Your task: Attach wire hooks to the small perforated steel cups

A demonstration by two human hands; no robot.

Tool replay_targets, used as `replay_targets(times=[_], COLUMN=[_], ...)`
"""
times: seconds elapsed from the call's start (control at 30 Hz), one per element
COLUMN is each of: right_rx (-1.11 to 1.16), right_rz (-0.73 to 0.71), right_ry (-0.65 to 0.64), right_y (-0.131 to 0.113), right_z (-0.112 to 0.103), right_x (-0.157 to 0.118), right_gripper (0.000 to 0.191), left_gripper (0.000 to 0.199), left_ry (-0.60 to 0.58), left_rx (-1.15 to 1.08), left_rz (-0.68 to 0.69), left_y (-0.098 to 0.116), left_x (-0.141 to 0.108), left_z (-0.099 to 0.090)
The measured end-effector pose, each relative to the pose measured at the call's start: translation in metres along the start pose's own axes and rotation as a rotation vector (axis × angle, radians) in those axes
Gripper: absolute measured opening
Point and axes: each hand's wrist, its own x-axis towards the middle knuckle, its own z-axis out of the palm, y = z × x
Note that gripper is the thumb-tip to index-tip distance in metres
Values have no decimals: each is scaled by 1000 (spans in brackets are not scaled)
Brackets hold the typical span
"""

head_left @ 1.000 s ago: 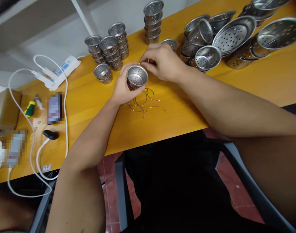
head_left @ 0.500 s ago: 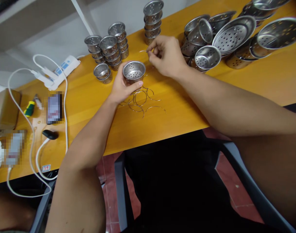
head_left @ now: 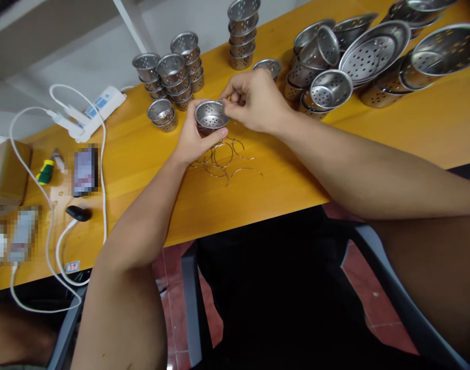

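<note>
My left hand (head_left: 194, 134) is wrapped round a small perforated metal cup (head_left: 212, 116), thumb on the near side, its mouth facing up. Fingers pinched, my right hand (head_left: 250, 98) is at the cup's right rim. A thin wire was visible in that pinch a moment before; now it hardly shows against the rim. Below the cup, several curved wires and wire rings (head_left: 224, 154) lie in a loose tangle on the yellow wooden table (head_left: 281, 180).
Stacks of perforated cups (head_left: 172, 72) stand at the back left, with a taller stack (head_left: 242, 38) behind my hands. Larger perforated bowls (head_left: 375, 54) crowd the right. On the left are a power strip (head_left: 98, 115), white cables, phones (head_left: 84, 172) and a green-yellow handled tool (head_left: 45, 172).
My right hand has moved left and down, bringing its pinched fingers to the cup's rim. A cup behind that hand has come into view. My left hand keeps its hold.
</note>
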Motion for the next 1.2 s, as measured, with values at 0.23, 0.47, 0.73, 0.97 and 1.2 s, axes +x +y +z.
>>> replay_targets(times=[0.23, 0.47, 0.73, 0.97, 1.2], right_rx=[31, 72, 51, 179, 482], right_rz=[20, 43, 49, 106, 116], right_ry=[43, 65, 93, 71, -251], right_y=[5, 5, 4, -11, -6], right_z=[6, 8, 12, 19, 2], right_x=[1, 1, 0, -1, 1], right_gripper=[19, 21, 15, 16, 51], left_gripper=[92, 89, 92, 83, 72], left_ry=[17, 19, 36, 80, 135], left_rx=[48, 43, 56, 88, -112], left_rz=[-18, -1, 38, 0, -99], left_y=[3, 2, 11, 22, -6], left_x=[0, 0, 0, -1, 1], left_z=[1, 1, 3, 0, -6])
